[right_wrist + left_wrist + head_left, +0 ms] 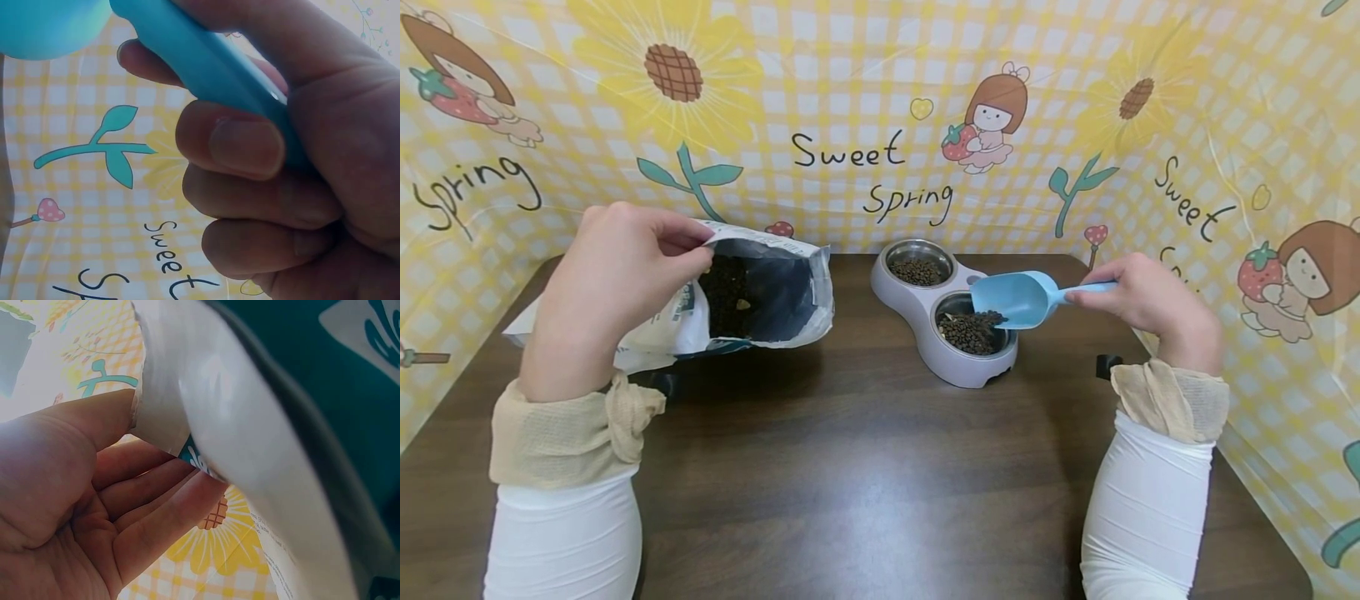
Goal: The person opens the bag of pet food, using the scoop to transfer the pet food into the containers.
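Observation:
My right hand (1138,296) grips the handle of a light blue scoop (1015,298). The scoop is tipped over the near metal bowl of a pale lilac double pet bowl (917,321), and dark brown kibble (972,332) lies at its lip and in that bowl. In the right wrist view, fingers curl round the blue handle (212,62). My left hand (613,287) pinches the upper edge of a white and teal food bag (790,242) between thumb and fingers. The bag lies on its side, mouth facing right, with dark kibble and a few lighter pieces inside.
Both bowls stand on a dark brown wooden table (850,500); the far one also holds kibble (917,271). A yellow checked cloth (850,75) with printed flowers and figures hangs behind and at both sides. Small black objects (1107,367) show beside the wrists.

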Action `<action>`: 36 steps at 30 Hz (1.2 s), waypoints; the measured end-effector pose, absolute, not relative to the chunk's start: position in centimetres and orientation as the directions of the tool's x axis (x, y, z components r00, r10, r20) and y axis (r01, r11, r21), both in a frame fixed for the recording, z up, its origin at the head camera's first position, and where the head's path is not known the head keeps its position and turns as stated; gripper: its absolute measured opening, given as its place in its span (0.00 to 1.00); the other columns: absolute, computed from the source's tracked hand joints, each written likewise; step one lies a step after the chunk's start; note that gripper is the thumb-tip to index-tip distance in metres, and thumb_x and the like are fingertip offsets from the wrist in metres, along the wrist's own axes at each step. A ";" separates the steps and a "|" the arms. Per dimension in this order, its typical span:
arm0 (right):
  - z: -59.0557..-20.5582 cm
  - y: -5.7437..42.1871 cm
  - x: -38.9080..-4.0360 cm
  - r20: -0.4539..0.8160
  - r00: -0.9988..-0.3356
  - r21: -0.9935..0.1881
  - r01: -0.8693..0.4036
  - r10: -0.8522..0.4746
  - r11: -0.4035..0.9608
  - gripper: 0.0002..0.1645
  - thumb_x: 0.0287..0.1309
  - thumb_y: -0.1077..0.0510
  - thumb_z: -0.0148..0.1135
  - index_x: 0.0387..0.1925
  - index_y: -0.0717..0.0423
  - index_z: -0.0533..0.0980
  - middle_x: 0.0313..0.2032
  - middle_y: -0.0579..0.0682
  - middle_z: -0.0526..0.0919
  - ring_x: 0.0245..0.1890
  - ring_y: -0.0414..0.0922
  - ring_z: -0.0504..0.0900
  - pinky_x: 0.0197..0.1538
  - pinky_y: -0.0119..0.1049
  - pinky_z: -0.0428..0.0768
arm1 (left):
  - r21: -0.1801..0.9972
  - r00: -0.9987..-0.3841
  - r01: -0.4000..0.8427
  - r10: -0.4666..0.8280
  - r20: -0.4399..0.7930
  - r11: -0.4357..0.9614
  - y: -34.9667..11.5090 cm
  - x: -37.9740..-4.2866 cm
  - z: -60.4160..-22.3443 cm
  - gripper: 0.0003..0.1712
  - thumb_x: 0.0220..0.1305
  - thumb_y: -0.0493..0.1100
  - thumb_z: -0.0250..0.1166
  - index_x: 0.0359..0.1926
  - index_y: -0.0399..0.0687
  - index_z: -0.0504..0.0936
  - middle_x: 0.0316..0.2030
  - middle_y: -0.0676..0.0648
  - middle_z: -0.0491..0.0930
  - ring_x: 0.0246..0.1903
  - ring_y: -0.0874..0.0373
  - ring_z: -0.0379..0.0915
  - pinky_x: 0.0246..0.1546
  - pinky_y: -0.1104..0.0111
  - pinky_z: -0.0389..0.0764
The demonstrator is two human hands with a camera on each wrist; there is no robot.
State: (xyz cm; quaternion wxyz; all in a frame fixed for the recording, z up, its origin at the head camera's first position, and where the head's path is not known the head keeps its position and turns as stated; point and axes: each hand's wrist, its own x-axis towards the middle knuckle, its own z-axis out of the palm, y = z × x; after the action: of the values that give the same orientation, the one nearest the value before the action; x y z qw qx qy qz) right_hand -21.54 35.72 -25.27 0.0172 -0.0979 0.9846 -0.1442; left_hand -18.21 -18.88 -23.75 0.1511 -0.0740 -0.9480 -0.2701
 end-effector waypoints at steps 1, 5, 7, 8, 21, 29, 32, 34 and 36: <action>-25.3 35.7 -21.5 -0.004 -0.981 -0.289 -0.183 -0.192 0.940 0.18 0.70 0.45 0.71 0.43 0.57 0.92 0.36 0.51 0.93 0.33 0.42 0.75 0.37 0.32 0.73 | 0.489 -0.943 0.224 0.060 0.328 0.843 -18.9 -18.2 -23.8 0.16 0.70 0.45 0.68 0.51 0.42 0.94 0.42 0.36 0.94 0.37 0.54 0.91 0.32 0.84 0.67; -25.3 35.8 -21.6 0.003 -0.984 -0.292 -0.172 -0.179 0.941 0.18 0.69 0.45 0.73 0.43 0.56 0.92 0.37 0.51 0.93 0.34 0.42 0.76 0.37 0.33 0.73 | 0.488 -0.943 0.223 0.059 0.329 0.844 -18.9 -18.2 -23.8 0.16 0.70 0.45 0.68 0.51 0.43 0.94 0.42 0.37 0.94 0.33 0.65 0.87 0.31 0.84 0.67; -25.3 35.8 -21.7 0.002 -0.985 -0.294 -0.166 -0.174 0.941 0.19 0.69 0.45 0.73 0.44 0.57 0.92 0.38 0.52 0.94 0.36 0.42 0.77 0.39 0.33 0.74 | 0.490 -0.943 0.223 0.059 0.328 0.843 -18.8 -18.2 -23.8 0.16 0.70 0.45 0.68 0.51 0.42 0.94 0.42 0.36 0.94 0.33 0.66 0.87 0.31 0.84 0.67; -25.3 35.7 -21.7 0.002 -0.985 -0.297 -0.165 -0.172 0.941 0.19 0.69 0.45 0.73 0.44 0.57 0.92 0.39 0.52 0.94 0.36 0.43 0.78 0.39 0.33 0.74 | 0.491 -0.943 0.223 0.060 0.327 0.842 -18.8 -18.2 -23.8 0.16 0.70 0.45 0.68 0.51 0.42 0.94 0.42 0.36 0.94 0.34 0.63 0.89 0.31 0.85 0.67; -25.4 35.3 -22.3 0.060 -0.998 -0.499 -0.001 0.034 0.867 0.32 0.78 0.36 0.56 0.22 0.52 0.72 0.17 0.40 0.66 0.22 0.43 0.63 0.28 0.39 0.63 | 0.496 -0.946 0.224 0.065 0.318 0.839 -19.0 -18.4 -23.8 0.16 0.71 0.45 0.68 0.52 0.43 0.94 0.43 0.36 0.94 0.33 0.68 0.86 0.35 0.82 0.68; -27.8 35.2 -24.8 -0.181 -0.984 -0.746 0.136 -0.001 0.652 0.25 0.88 0.44 0.37 0.49 0.59 0.73 0.26 0.34 0.76 0.29 0.37 0.69 0.39 0.34 0.68 | 0.505 -0.948 0.224 0.065 0.313 0.834 -18.9 -18.3 -23.8 0.16 0.71 0.45 0.68 0.52 0.42 0.93 0.43 0.35 0.94 0.35 0.56 0.91 0.29 0.83 0.70; -29.2 35.0 -25.7 -0.266 -0.963 -0.778 0.184 -0.050 0.601 0.23 0.89 0.48 0.32 0.52 0.61 0.69 0.25 0.35 0.76 0.25 0.34 0.68 0.35 0.30 0.68 | 0.506 -0.948 0.223 0.066 0.310 0.833 -18.9 -18.3 -23.8 0.16 0.72 0.45 0.68 0.52 0.41 0.93 0.43 0.35 0.94 0.43 0.42 0.92 0.29 0.81 0.70; -30.2 34.8 -26.2 -0.304 -0.950 -0.790 0.208 -0.073 0.577 0.24 0.89 0.49 0.30 0.50 0.62 0.68 0.25 0.35 0.77 0.24 0.34 0.67 0.33 0.29 0.67 | 0.505 -0.949 0.223 0.066 0.309 0.834 -18.9 -18.3 -23.8 0.16 0.72 0.45 0.68 0.53 0.42 0.93 0.44 0.35 0.94 0.44 0.40 0.92 0.29 0.81 0.70; -31.2 34.6 -26.7 -0.321 -0.944 -0.805 0.228 -0.079 0.548 0.26 0.89 0.48 0.28 0.48 0.62 0.69 0.23 0.35 0.78 0.23 0.33 0.69 0.33 0.29 0.68 | 0.505 -0.949 0.224 0.068 0.309 0.834 -18.9 -18.3 -23.8 0.16 0.72 0.45 0.68 0.53 0.42 0.93 0.44 0.35 0.94 0.44 0.41 0.92 0.30 0.82 0.70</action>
State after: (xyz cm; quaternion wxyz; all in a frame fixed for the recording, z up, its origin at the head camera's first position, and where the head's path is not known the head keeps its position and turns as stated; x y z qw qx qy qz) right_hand -26.74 34.59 -31.17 0.1620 0.0432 0.8647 -0.4735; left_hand -18.27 -18.94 -23.77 0.1403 -0.0772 -0.9471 -0.2780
